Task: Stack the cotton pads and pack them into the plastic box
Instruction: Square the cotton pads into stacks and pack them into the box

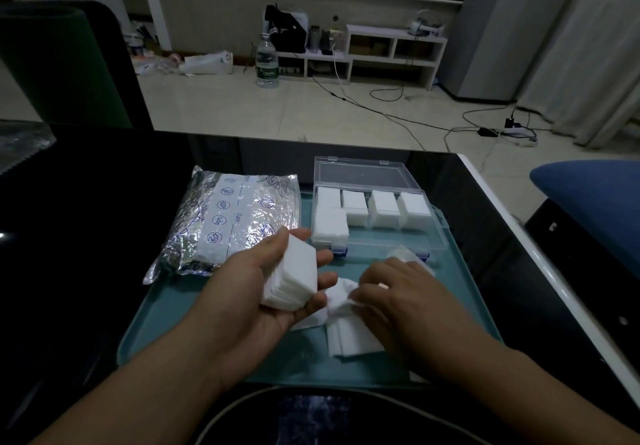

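Black glass table point(104, 202), glossy, with a teal tray point(194, 323) set near the person. Everything for the job sits on that tray.

Far left on the tray: a crinkled foil bag point(235, 216), lying flat, printed side up. Far right: the clear plastic box point(433, 236), lid folded back toward the far side. Four stacks of pads already stand inside it along the far wall; the nearest left one looks taller or doubled. The near strip of the box looks unfilled.

Left hand point(263, 288), palm up, fingers curled around a squared stack of cotton pads point(294, 274), held edge-on above the tray. Right hand point(391, 292), palm down, fingertips pinching at the loose pads point(353, 337) spread on the tray in front of it. Some of those are rumpled, some lie flat and overlapping.

Step in hand, as I read it: gathering loose pads onto the held stack. To do it well, lift one pad at a time, smooth the rumpled ones, and line up the edges against the left palm before adding. The stack must stay narrow enough for the free space in the box.

In the way: the foil bag is touching or just beside the left hand's knuckles. Beyond the table, a water bottle point(266, 63), cables and a low white shelf point(391, 53) on the floor, well apart.
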Demonstrator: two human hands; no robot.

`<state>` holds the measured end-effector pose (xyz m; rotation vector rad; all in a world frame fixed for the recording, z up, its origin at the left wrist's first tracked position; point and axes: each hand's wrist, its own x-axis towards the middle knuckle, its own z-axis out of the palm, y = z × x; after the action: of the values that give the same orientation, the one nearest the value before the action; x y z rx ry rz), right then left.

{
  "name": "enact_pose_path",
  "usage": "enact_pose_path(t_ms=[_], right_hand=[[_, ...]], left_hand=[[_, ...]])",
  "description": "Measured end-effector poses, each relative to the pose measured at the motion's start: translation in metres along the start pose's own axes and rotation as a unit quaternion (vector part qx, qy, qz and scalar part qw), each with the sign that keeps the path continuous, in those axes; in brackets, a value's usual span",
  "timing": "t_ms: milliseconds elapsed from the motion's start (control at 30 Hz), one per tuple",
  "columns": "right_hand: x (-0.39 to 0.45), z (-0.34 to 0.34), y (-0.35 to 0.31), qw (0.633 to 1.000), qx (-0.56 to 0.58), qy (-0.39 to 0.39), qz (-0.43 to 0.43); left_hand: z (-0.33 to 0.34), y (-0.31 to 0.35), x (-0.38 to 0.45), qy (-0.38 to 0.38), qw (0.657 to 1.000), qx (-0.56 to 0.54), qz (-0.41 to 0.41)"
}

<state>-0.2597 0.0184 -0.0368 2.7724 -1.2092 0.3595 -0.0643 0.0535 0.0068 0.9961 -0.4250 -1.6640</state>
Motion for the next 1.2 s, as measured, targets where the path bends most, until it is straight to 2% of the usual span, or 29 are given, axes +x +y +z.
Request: enact_pose_path(t_ms=[100, 233, 367, 533, 700, 833, 1000, 1200], right_hand=[[-0.001, -0.004, 0.006, 0.998, 0.026, 0.034, 0.038], [-0.001, -0.002, 0.004, 0.997, 0.027, 0.059, 0.047], [-0.003, -0.008, 0.0, 0.997, 0.052, -0.049, 0.004], [-0.006, -0.03, -0.008, 0.99, 0.081, -0.105, -0.043], [-0.003, -0.031, -0.013, 0.976, 0.03, -0.215, -0.011], [-0.002, -0.024, -0.016, 0.981, 0.016, -0.194, 0.014], [0.0, -0.02, -0.018, 0.978, 0.059, -0.19, 0.058], [0.0, -0.027, -0.009, 0.979, 0.111, -0.13, 0.108]], left_hand=[[0.0, 0.0, 0.0, -0.001, 1.0, 0.001, 0.005], [0.0, 0.0, 0.0, -0.001, 1.0, 0.004, 0.006], [-0.001, 0.001, 0.0, 0.0, 1.0, 0.003, 0.008], [0.0, 0.002, -0.001, -0.005, 1.0, -0.004, 0.011], [0.001, 0.0, -0.002, -0.004, 1.0, 0.002, 0.009], [0.001, 0.0, -0.002, -0.005, 1.0, 0.004, 0.01], [0.002, 0.0, -0.002, -0.005, 1.0, 0.003, 0.011], [0.001, 0.002, -0.002, -0.007, 1.0, 0.001, 0.016]])
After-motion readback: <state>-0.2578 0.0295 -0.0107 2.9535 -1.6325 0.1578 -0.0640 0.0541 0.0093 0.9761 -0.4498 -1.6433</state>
